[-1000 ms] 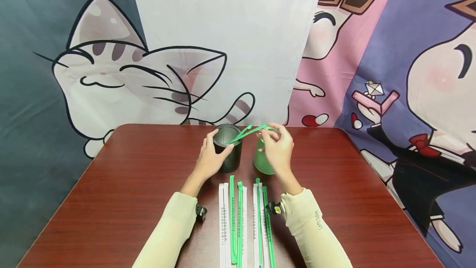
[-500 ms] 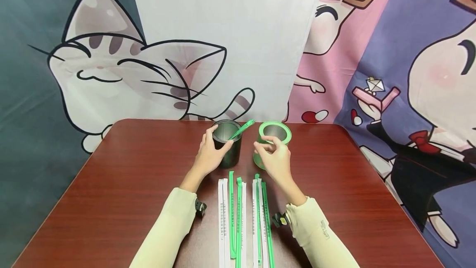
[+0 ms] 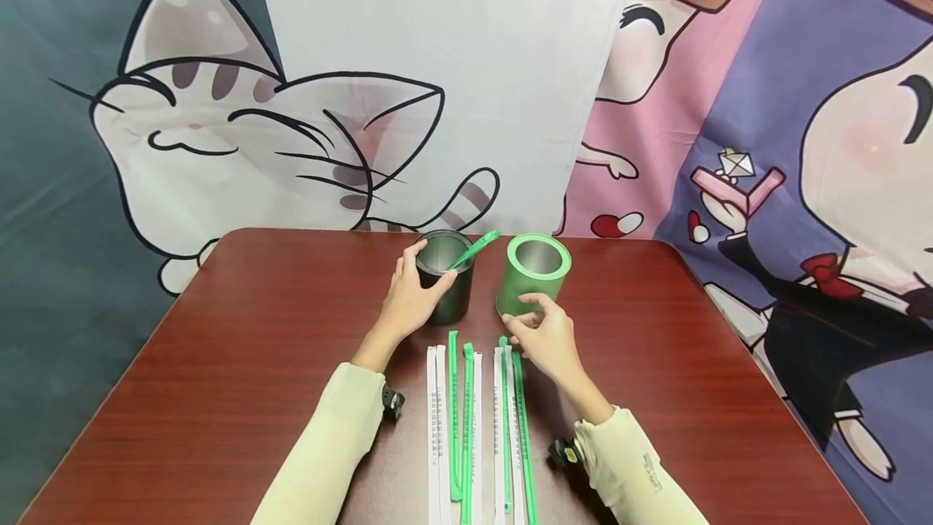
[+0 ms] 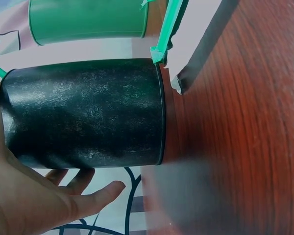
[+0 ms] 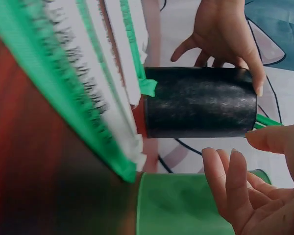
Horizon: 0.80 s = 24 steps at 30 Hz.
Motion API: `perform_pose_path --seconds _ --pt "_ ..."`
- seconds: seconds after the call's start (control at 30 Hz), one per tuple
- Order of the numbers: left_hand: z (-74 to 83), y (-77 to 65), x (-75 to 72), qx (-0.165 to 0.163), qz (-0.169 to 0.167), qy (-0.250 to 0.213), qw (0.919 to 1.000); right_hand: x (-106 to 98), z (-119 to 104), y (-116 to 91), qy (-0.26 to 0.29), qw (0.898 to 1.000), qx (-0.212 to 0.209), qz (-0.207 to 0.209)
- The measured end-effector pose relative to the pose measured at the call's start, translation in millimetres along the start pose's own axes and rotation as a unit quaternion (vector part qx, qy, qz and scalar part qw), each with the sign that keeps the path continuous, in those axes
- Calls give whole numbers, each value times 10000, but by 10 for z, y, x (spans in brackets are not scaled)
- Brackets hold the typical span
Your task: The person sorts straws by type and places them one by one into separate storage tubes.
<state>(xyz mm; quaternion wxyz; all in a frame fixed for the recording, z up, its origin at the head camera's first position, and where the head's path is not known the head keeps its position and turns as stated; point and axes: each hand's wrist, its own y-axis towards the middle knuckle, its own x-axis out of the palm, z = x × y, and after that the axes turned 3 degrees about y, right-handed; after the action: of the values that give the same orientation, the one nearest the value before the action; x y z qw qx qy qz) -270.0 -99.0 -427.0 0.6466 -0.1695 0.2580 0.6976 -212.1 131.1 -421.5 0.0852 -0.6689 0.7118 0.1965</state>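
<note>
My left hand [image 3: 405, 298] holds the black cup [image 3: 455, 298] near its rim, with the thumb at the front and the fingers round the left side. Green wrapped straws [image 3: 477, 248] lean in this cup, their tops poking out over the right rim. In front of the green cup [image 3: 535, 290], my right hand [image 3: 547, 339] hovers with loosely bent fingers and nothing between them. Just below it lie the far ends of several wrapped straws, green ones [image 3: 523, 436] and white ones [image 3: 499, 428]. The right wrist view shows the right thumb and fingertips [image 5: 237, 169] apart.
A second group of wrapped straws, white [image 3: 437, 428] and green [image 3: 467, 428], lies to the left of the first on the red-brown wooden table [image 3: 255, 395]. Behind the table's far edge hangs a cartoon-printed cloth [image 3: 437, 39].
My right hand has let go of a green straw at the black cup and moved down toward the straws on the table. The left hand still holds the black cup.
</note>
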Motion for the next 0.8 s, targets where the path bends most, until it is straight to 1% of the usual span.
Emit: perform_pose_path --seconds 0.3,0.5,0.7,0.8 --pt "4 12 0 16 -35 22 10000 -8 184 -75 -355 9975 435 -437" --pt "9 40 -31 36 34 8 10000 -7 211 -81 -480 9962 498 -537" --pt "-28 21 15 59 37 50 10000 -21 288 -153 -641 9936 683 -637" --pt "-46 6 25 48 53 33 10000 -26 315 -176 -684 9920 737 -758"
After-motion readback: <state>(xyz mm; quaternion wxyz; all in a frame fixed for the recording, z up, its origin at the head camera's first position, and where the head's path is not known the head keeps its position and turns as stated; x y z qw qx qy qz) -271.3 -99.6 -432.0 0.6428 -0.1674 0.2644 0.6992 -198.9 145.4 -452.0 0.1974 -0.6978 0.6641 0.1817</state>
